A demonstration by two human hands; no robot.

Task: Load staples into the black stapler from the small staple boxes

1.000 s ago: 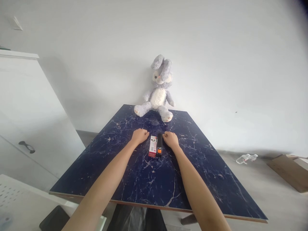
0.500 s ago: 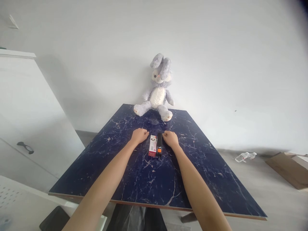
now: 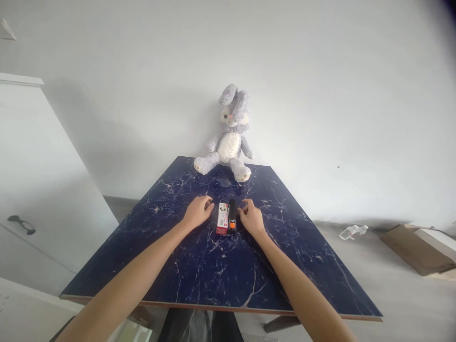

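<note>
On the blue table lie a small red and white box [image 3: 223,219] and, right beside it, a slim black object with an orange patch [image 3: 232,211], stapler-like in shape. My left hand [image 3: 198,211] is just left of the box, its thumb and fingers apart and nothing in it. To the right of the black object is my right hand [image 3: 251,216], fingers loosely bent and parted, also holding nothing. I cannot make out any contact between either hand and the two things.
A grey plush rabbit [image 3: 230,137] sits at the table's [image 3: 213,280] far edge, against the wall. At left stands a white cabinet [image 3: 46,166]. A clear plastic bottle [image 3: 353,232] and a cardboard box [image 3: 416,247] lie on the floor at right.
Both hands have gone from closed fists to parted fingers. My left hand has drawn slightly away from the box. The whole view has shifted a little.
</note>
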